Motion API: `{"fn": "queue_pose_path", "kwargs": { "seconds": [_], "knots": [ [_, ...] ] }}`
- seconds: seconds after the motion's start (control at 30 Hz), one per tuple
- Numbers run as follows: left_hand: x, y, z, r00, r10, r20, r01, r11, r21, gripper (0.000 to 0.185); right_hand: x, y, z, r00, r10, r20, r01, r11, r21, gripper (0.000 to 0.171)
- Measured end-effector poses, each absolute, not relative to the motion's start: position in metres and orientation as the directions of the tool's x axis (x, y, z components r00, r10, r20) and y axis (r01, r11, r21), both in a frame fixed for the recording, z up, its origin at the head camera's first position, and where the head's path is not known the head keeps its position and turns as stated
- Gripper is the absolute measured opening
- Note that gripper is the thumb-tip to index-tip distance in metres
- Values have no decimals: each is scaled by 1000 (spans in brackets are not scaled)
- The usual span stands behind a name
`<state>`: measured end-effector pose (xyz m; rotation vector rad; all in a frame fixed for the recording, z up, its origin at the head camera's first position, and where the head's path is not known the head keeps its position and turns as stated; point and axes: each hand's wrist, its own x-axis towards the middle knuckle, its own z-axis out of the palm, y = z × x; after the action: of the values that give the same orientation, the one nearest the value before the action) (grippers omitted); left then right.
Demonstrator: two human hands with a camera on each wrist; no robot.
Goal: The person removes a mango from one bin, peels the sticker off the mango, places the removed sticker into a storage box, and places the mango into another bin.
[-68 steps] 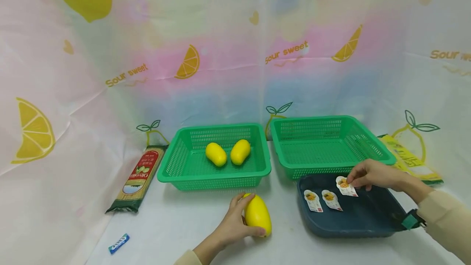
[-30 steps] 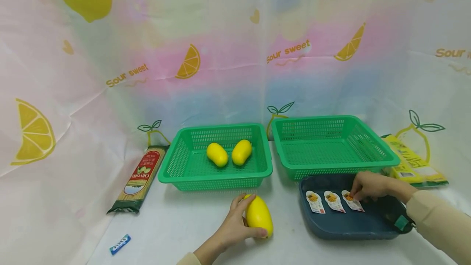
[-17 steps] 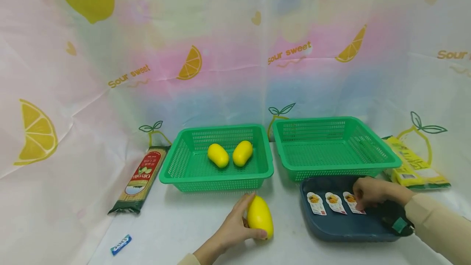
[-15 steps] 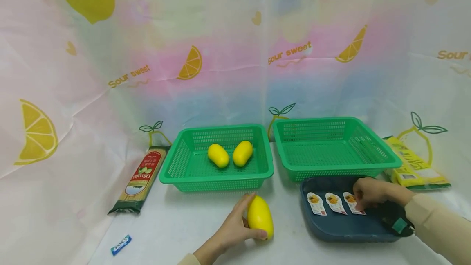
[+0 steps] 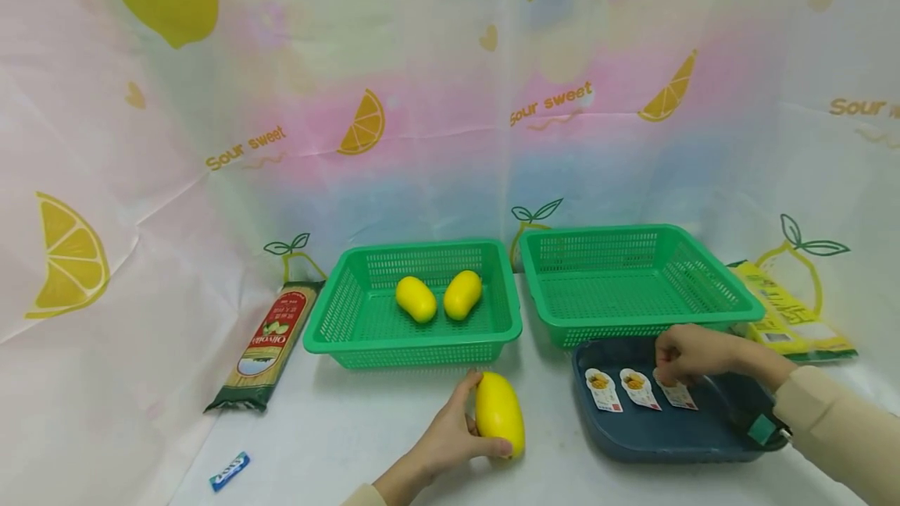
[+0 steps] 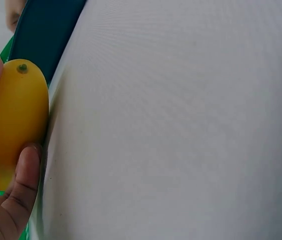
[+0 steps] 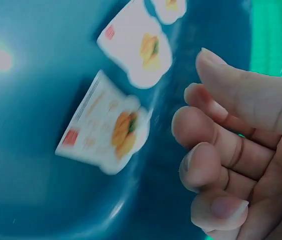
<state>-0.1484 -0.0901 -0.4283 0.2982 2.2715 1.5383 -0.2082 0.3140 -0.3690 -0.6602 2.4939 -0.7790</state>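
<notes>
On the white table my left hand (image 5: 450, 436) grips a yellow mango (image 5: 501, 416), fingertips at its far end and thumb at its near end. The left wrist view shows the same mango (image 6: 16, 120) with a small green stem dot. Over a dark blue tub (image 5: 668, 443), my right hand (image 5: 698, 354) hovers with loosely curled fingers. Nothing is between its thumb and fingers in the right wrist view. Three paper cards with a food picture lie in a row in the tub; the rightmost card (image 7: 106, 130) is just beside my fingertips, its top partly covered in the head view.
Behind stand two green baskets: the left basket (image 5: 415, 355) holds two mangoes (image 5: 416, 299), the right basket (image 5: 605, 291) is behind the tub. A noodle pack (image 5: 270, 346) lies left, a small blue packet (image 5: 229, 472) nearer, a yellow bag (image 5: 791, 315) at right.
My right hand brought the third card down into line with the other two, let it go and has lifted slightly away. My left hand stays on the mango.
</notes>
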Motion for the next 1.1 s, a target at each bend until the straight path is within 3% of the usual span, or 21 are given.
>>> {"fn": "queue_pose_path", "kwargs": {
  "seconds": [0.47, 0.83, 1.1],
  "knots": [
    [-149, -83, -431, -899, 399, -179, -8, 393, 920, 112, -198, 249, -347, -714, -680, -165, -377, 572, -729, 19],
    [-148, -89, -430, -895, 404, -190, -21, 388, 921, 113, -187, 193, -344, -730, -658, -188, -324, 574, -752, 15],
    [-145, -95, -428, -893, 411, -182, -21, 365, 931, 109, -184, 165, -352, -741, -646, -183, -274, 539, -797, 22]
  ]
}}
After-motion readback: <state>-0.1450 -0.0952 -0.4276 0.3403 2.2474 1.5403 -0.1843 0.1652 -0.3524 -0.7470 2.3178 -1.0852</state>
